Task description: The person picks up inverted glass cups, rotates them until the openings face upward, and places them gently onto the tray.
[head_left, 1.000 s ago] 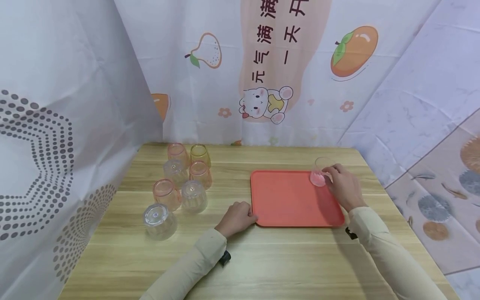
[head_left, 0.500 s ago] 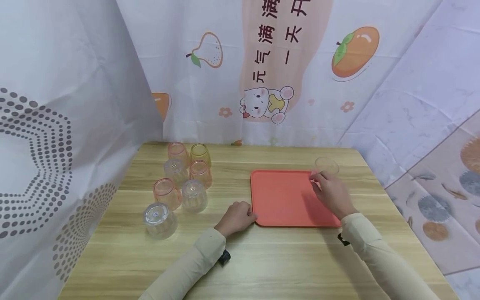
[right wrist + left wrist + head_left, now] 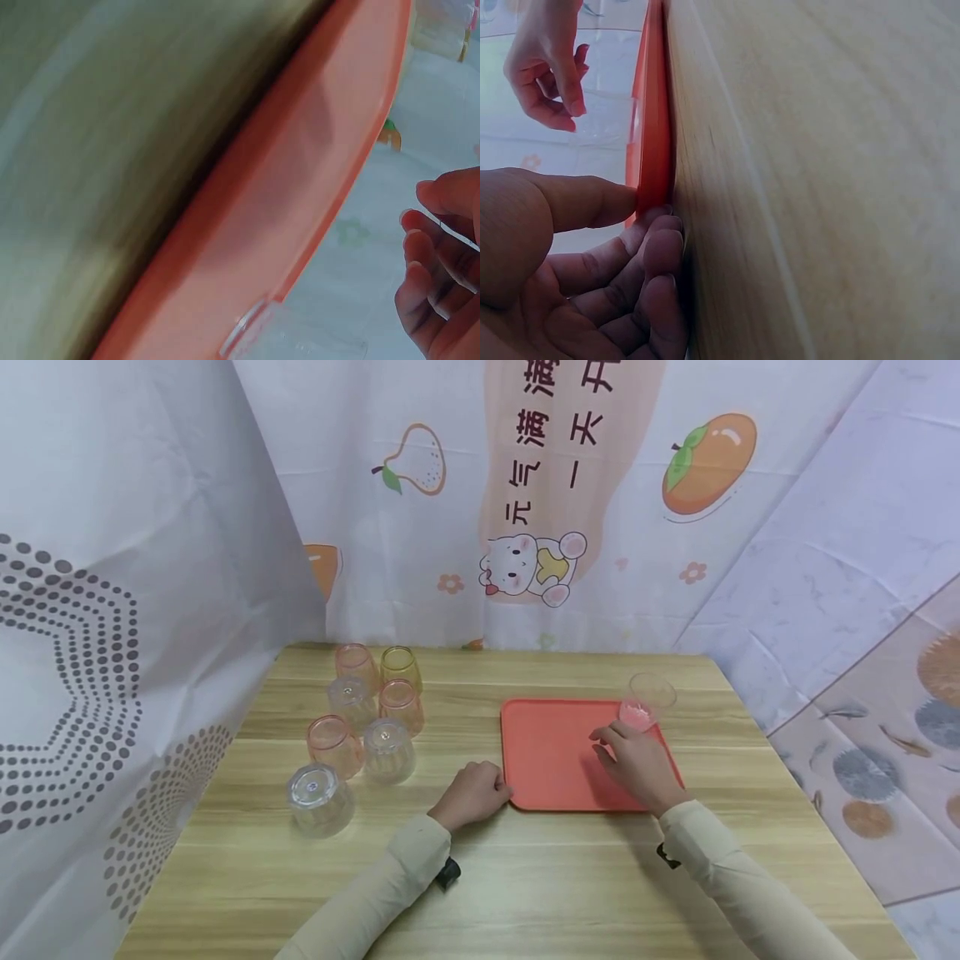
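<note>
A red tray [image 3: 551, 760] lies on the wooden table. My left hand [image 3: 472, 795] pinches its near left corner; in the left wrist view the thumb [image 3: 600, 201] presses on the rim and the curled fingers lie below. Above the tray's right half hovers my right hand [image 3: 633, 764], holding nothing, its fingers loosely bent. Just beyond that hand, a clear cup [image 3: 637, 714] stands mouth up at the tray's far right corner. The right wrist view catches part of this cup [image 3: 292, 337] at its bottom edge.
Several cups stand upside down at the table's left: a yellow one [image 3: 401, 670], pink ones such as the pink cup [image 3: 335, 748], and clear ones such as the clear cup [image 3: 320, 802]. Printed curtains [image 3: 420, 543] hang behind and at both sides.
My right hand has let go of the clear cup at the far right corner and drawn back, left and nearer, over the tray. The left hand has stayed at its corner.
</note>
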